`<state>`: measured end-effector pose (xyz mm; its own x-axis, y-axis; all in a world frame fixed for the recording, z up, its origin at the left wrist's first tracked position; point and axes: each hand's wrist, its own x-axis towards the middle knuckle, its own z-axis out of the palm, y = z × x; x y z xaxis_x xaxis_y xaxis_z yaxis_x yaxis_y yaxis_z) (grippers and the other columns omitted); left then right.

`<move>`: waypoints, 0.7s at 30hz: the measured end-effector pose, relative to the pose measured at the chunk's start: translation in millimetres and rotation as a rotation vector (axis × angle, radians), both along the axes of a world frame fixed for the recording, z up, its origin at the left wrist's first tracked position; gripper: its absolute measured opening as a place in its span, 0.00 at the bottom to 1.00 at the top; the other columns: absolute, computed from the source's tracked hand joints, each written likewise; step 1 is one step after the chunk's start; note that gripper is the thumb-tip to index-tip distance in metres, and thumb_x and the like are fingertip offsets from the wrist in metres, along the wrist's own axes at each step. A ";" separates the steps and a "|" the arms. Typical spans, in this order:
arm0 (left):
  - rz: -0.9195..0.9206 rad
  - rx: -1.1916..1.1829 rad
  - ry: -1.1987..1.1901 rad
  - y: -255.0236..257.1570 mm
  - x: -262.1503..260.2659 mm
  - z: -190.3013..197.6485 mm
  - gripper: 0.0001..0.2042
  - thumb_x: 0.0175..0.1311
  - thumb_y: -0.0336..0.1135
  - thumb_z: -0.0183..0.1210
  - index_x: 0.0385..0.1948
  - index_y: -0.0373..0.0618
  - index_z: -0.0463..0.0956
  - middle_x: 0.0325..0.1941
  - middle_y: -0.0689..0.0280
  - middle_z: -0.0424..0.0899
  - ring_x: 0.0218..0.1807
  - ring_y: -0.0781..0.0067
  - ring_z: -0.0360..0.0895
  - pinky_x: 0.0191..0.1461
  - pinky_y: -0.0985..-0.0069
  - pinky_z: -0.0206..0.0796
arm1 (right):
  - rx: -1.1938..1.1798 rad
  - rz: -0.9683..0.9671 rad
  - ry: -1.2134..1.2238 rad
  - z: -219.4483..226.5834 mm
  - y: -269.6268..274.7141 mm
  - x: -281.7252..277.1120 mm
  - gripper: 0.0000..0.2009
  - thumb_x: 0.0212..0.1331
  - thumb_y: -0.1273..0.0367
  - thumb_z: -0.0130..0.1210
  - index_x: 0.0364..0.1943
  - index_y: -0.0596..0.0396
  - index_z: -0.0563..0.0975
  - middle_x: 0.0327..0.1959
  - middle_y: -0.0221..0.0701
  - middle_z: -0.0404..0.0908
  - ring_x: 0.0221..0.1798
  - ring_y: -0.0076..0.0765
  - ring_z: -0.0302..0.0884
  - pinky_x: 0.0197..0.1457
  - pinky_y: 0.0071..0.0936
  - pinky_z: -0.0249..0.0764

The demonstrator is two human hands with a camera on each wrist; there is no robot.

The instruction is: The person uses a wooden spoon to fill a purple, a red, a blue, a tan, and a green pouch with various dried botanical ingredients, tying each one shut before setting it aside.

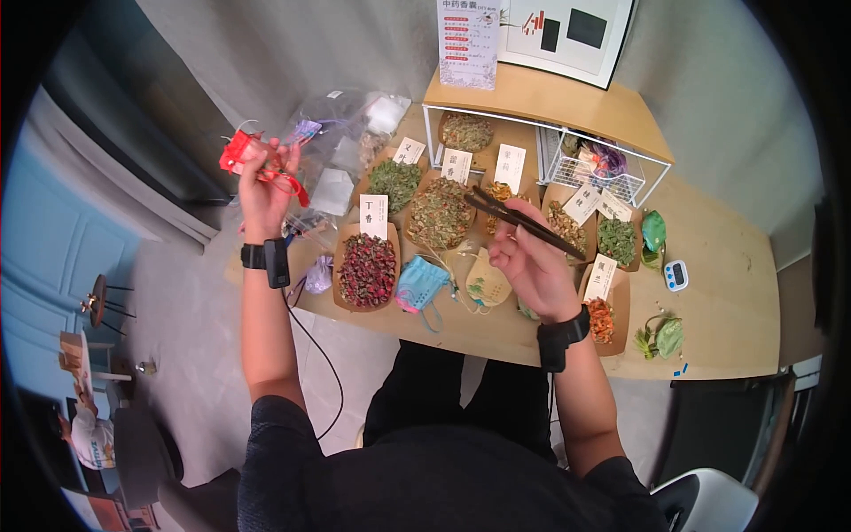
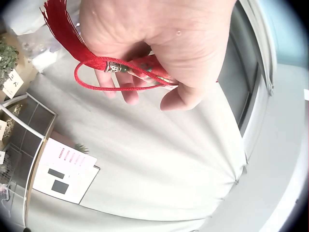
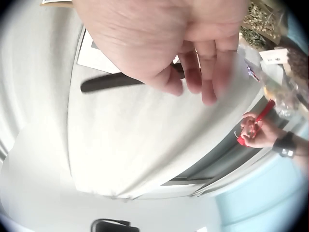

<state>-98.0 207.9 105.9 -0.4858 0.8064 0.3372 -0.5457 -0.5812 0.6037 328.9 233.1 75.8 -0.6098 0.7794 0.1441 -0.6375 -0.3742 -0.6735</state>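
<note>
Above the table's left edge, your left hand [image 1: 263, 182] is raised with its fingers curled round a small red sachet [image 1: 238, 152], its red cord and tassel [image 2: 72, 36] trailing from your grip; your right hand [image 1: 530, 262] hangs over the middle of the wooden table [image 1: 727, 301], pinching a pair of dark chopsticks [image 1: 523, 222] whose tips point toward the trays of dried herbs [image 1: 439, 213]; nothing is caught between the tips. You seem to be between picks, with the pouch held well apart from the herbs; the next move probably calls for bringing the sachet's mouth down near the trays, then closing the chopsticks on a pinch of herbs, perhaps the rosebuds [image 1: 366, 269], without spilling.
</note>
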 end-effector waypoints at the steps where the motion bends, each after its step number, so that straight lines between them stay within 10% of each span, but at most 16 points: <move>1: -0.008 -0.026 -0.004 10.5 -8.1 -10.7 0.20 0.64 0.26 0.57 0.59 0.44 0.68 0.49 0.58 0.78 0.47 0.66 0.78 0.57 0.68 0.74 | 0.035 -0.015 -0.015 -4.2 4.2 -15.0 0.20 0.75 0.68 0.45 0.68 0.55 0.66 0.41 0.33 0.81 0.43 0.32 0.80 0.47 0.27 0.75; 8: 0.038 -0.302 0.411 73.4 -38.1 -65.5 0.19 0.59 0.19 0.57 0.51 0.45 0.70 0.45 0.66 0.79 0.34 0.81 0.73 0.29 0.85 0.61 | 0.235 -0.370 -0.612 -19.0 46.8 -114.7 0.10 0.72 0.66 0.51 0.48 0.56 0.77 0.27 0.23 0.76 0.26 0.19 0.72 0.27 0.18 0.66; 21: 0.095 -0.320 0.548 83.7 -13.3 -94.7 0.26 0.55 0.20 0.64 0.56 0.46 0.68 0.49 0.69 0.78 0.38 0.85 0.73 0.35 0.84 0.63 | 0.517 -0.308 -0.899 -7.7 90.0 -182.4 0.06 0.65 0.69 0.60 0.39 0.57 0.79 0.28 0.25 0.81 0.29 0.19 0.77 0.34 0.19 0.73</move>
